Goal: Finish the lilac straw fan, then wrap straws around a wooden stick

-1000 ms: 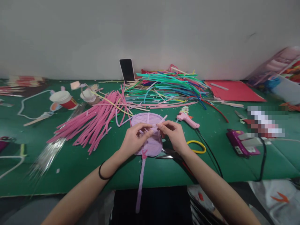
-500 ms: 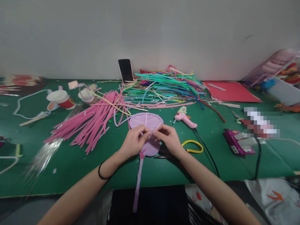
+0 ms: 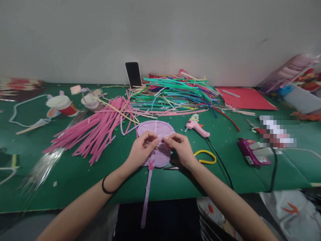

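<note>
A lilac fan-shaped piece of pipe cleaners (image 3: 160,160) lies on the green table, its wrapped handle (image 3: 147,197) pointing toward me past the table edge. Over its middle, my left hand (image 3: 144,149) is closed in a pinch. Facing it, my right hand (image 3: 181,149) is pinched too, fingertips almost meeting the left ones. A thin lilac pipe cleaner seems to run between the fingertips; the fingers cover most of it. Scissors with yellow handles (image 3: 206,162) lie partly under my right hand. Behind that hand rests a pink glue gun (image 3: 198,128).
Pink pipe cleaners (image 3: 87,134) spread at left, before paper cups (image 3: 62,105). Multicoloured pipe cleaners (image 3: 175,90) are heaped at the back beside a propped phone (image 3: 133,75). Right are red sheets (image 3: 247,98) and a purple power strip (image 3: 250,154); the glue gun's cord (image 3: 222,164) trails forward.
Both hands stay over the middle of the lilac piece, with small finger movements; the left fingers have shifted slightly. The whole view has moved a little.
</note>
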The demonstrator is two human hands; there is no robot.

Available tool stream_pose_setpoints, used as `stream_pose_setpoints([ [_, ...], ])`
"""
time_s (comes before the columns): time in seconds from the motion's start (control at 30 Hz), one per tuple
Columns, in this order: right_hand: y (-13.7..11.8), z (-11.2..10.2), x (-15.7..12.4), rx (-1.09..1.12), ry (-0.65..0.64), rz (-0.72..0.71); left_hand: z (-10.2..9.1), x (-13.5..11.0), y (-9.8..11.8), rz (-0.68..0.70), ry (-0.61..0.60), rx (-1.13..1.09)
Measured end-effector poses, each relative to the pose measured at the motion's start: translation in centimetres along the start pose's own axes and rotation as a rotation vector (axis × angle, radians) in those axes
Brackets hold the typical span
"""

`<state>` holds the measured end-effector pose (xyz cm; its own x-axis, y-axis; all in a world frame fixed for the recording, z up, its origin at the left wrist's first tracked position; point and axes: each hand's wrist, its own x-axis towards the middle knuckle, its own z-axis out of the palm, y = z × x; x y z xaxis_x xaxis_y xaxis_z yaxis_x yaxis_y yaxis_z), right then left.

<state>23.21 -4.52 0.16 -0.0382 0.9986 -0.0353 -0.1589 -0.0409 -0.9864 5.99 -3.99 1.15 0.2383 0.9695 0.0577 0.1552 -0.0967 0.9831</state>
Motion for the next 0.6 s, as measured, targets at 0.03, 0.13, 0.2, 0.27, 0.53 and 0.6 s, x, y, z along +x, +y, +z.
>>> stream_pose_setpoints([
  [0.03, 0.1, 0.2, 0.0, -0.005, -0.007, 0.005, 0.1, 0.0, -0.1, -0.010, 0.012, 0.002],
  [0.13, 0.3, 0.6, -0.1, -0.029, -0.033, -0.002, 0.2, 0.0, -0.2, -0.040, 0.024, 0.012],
  [0.2, 0.2, 0.7, -0.2, -0.048, -0.051, -0.014, 0.2, 0.0, -0.3, -0.036, 0.018, 0.031],
  [0.27, 0.1, 0.7, -0.2, -0.049, -0.065, -0.020, 0.1, 0.1, -0.4, -0.015, 0.004, 0.055],
  [0.53, -0.5, -0.5, -0.2, -0.156, -0.246, -0.026, -0.9, 0.1, 0.2, 0.175, -0.289, 0.292],
  [0.6, -0.6, -0.7, 0.0, -0.136, -0.216, -0.024, -0.8, 0.1, 0.3, 0.109, -0.257, 0.224],
])
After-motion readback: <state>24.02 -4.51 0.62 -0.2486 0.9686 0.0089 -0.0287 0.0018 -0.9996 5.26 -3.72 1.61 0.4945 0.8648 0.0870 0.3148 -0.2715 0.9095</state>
